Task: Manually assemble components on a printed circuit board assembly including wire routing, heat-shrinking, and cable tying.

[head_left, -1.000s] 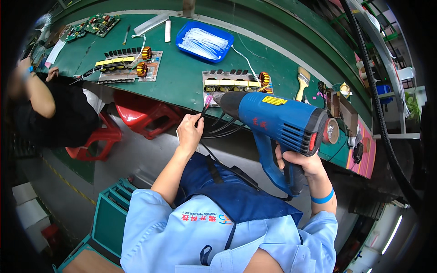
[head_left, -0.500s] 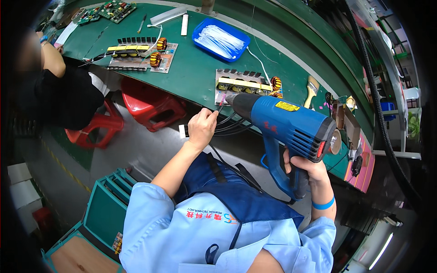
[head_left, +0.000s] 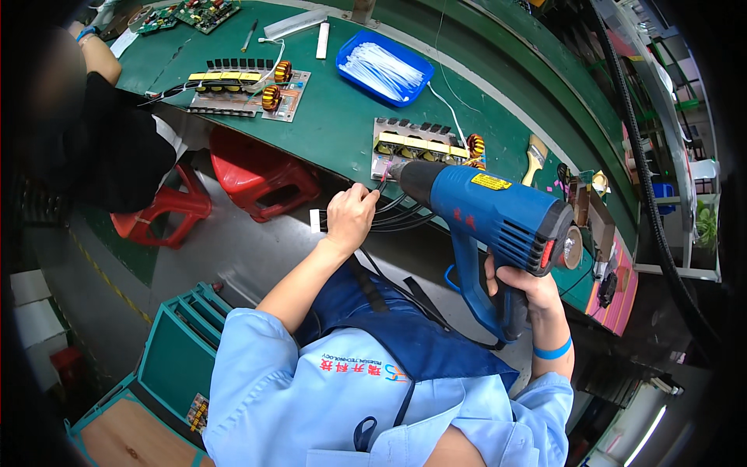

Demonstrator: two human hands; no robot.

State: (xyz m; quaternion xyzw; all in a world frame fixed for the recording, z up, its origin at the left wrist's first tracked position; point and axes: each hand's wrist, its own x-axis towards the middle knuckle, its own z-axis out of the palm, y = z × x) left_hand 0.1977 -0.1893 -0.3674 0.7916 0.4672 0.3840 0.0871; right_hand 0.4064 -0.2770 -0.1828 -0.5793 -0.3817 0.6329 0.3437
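Note:
My right hand (head_left: 533, 286) is wrapped round the handle of a blue heat gun (head_left: 490, 206). Its dark nozzle points left, beside the near edge of a circuit board (head_left: 381, 165) with yellow-taped parts and copper coils. Closed at the board's front edge, my left hand (head_left: 352, 216) pinches a dark cable close to the nozzle tip. Several black cables (head_left: 405, 218) hang from the board below the table edge, partly behind the heat gun. A white connector (head_left: 315, 221) shows just left of my left hand.
A second circuit board (head_left: 288, 101) lies farther left on the green table (head_left: 334, 148). Behind are a blue tray (head_left: 412, 95) of white cable ties and a brush (head_left: 535, 159). Red stools (head_left: 257, 175) stand below, near a seated person (head_left: 117, 148) at left.
The view has shifted slightly, so the table things appear a little to the right. Both hands keep their grips, with the nozzle still at the board. The person at left has moved an arm.

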